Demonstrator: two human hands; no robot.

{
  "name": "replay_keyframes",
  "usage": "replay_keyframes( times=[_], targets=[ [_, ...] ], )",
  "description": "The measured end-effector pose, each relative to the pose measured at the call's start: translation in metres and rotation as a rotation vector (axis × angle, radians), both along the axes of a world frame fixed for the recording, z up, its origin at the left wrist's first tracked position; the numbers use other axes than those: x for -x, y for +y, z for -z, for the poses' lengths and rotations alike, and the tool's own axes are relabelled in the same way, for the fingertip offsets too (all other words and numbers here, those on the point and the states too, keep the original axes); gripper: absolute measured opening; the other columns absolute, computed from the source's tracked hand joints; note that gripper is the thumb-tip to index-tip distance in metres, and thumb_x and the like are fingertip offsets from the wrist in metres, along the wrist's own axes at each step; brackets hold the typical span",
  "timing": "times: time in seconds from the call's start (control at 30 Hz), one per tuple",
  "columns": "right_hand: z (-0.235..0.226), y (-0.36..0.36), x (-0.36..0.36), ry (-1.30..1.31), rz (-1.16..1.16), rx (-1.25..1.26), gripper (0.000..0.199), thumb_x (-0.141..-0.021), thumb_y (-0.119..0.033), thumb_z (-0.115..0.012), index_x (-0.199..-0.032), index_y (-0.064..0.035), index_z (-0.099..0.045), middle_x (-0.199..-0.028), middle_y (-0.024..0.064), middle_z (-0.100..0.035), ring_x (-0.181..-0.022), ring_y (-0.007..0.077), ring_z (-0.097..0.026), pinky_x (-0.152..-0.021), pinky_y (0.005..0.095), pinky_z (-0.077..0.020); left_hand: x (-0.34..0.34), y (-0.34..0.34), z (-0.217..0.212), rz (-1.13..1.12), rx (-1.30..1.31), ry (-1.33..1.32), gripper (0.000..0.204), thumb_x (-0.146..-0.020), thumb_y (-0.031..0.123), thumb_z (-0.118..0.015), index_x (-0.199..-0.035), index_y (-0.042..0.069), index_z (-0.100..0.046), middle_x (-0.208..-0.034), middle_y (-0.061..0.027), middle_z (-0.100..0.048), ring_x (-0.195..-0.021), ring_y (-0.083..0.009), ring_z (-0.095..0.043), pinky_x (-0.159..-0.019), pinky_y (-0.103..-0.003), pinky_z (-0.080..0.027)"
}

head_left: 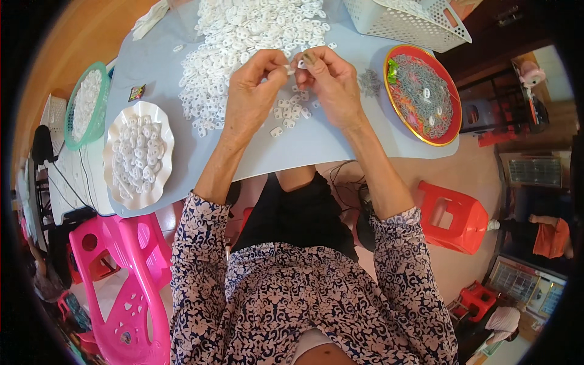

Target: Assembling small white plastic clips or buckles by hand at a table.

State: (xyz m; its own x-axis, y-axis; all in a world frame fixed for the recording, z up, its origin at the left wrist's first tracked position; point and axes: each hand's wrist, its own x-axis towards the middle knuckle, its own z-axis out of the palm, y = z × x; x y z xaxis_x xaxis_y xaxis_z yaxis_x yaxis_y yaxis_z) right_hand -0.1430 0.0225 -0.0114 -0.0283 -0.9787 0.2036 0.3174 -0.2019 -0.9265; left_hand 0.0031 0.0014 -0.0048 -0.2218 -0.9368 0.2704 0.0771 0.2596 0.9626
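Both of my hands meet above the table's near half, in front of a large pile of small white oval plastic pieces with holes. My left hand is closed, thumb and forefinger pinching a small white plastic piece. Just right of it, my right hand pinches another white plastic piece at its fingertips. Whether the two pieces touch cannot be made out. A few loose white pieces lie on the table below my hands.
Right of my hands stands a red bowl with a gold rim, holding small grey parts. A white scalloped dish of white pieces is at the left, a green basket beyond it. A white perforated basket stands at the far right.
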Motion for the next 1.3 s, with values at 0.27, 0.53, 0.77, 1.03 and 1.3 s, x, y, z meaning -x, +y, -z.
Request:
replay_keyframes(
  times=[0.27, 0.53, 0.77, 1.03, 1.3],
  targets=[
    [0.015, -0.005, 0.002, -0.033, -0.007, -0.032, 0.011, -0.09, -0.01, -0.052, -0.091, -0.0009, -0.059, -0.072, 0.0047, -0.06, -0.063, 0.0095, -0.058, -0.056, 0.0248, -0.0493, 0.001, 0.006, -0.008, -0.068, 0.006, -0.196, 0.01, -0.086, 0.008, -0.055, -0.095, 0.002, -0.054, -0.077, -0.0009, -0.051, -0.076, -0.0086, -0.049, -0.07, -0.022, -0.041],
    [0.004, 0.0, 0.001, -0.106, -0.068, 0.069, 0.015, -0.09, -0.013, -0.055, -0.087, 0.001, -0.059, -0.069, 0.004, -0.059, -0.058, 0.0082, -0.055, -0.05, 0.0225, -0.0461, -0.009, -0.001, 0.011, 0.059, -0.08, -0.029, 0.023, -0.092, 0.012, -0.056, -0.11, 0.002, -0.047, -0.083, -0.0006, -0.055, -0.083, -0.0073, -0.048, -0.079, -0.02, -0.035],
    [0.001, 0.002, 0.005, -0.024, -0.106, 0.023, 0.014, -0.09, -0.012, -0.054, -0.085, 0.0004, -0.059, -0.068, 0.0046, -0.06, -0.056, 0.0092, -0.058, -0.048, 0.0226, -0.0459, -0.006, 0.003, 0.01, 0.038, 0.014, -0.057, 0.024, -0.093, 0.013, -0.055, -0.112, 0.001, -0.047, -0.084, 0.0, -0.053, -0.079, -0.0075, -0.047, -0.076, -0.022, -0.037],
    [0.007, -0.008, -0.008, -0.141, -0.019, -0.028, 0.011, -0.09, -0.009, -0.053, -0.091, -0.0004, -0.06, -0.069, 0.005, -0.06, -0.06, 0.0111, -0.059, -0.054, 0.0247, -0.05, 0.0, 0.017, -0.014, -0.087, -0.089, -0.228, 0.025, -0.089, 0.02, -0.054, -0.096, -0.003, -0.061, -0.081, -0.0029, -0.059, -0.074, -0.0104, -0.054, -0.07, -0.025, -0.043],
    [-0.002, 0.006, 0.004, 0.057, 0.082, -0.043, 0.018, -0.09, -0.011, -0.058, -0.098, 0.0034, -0.064, -0.071, 0.0031, -0.059, -0.06, 0.0095, -0.054, -0.056, 0.0223, -0.0456, -0.007, 0.007, -0.011, 0.045, -0.316, 0.044, 0.026, -0.09, 0.021, -0.051, -0.089, -0.003, -0.061, -0.07, -0.0044, -0.058, -0.066, -0.0111, -0.05, -0.064, -0.024, -0.042]
  ],
)
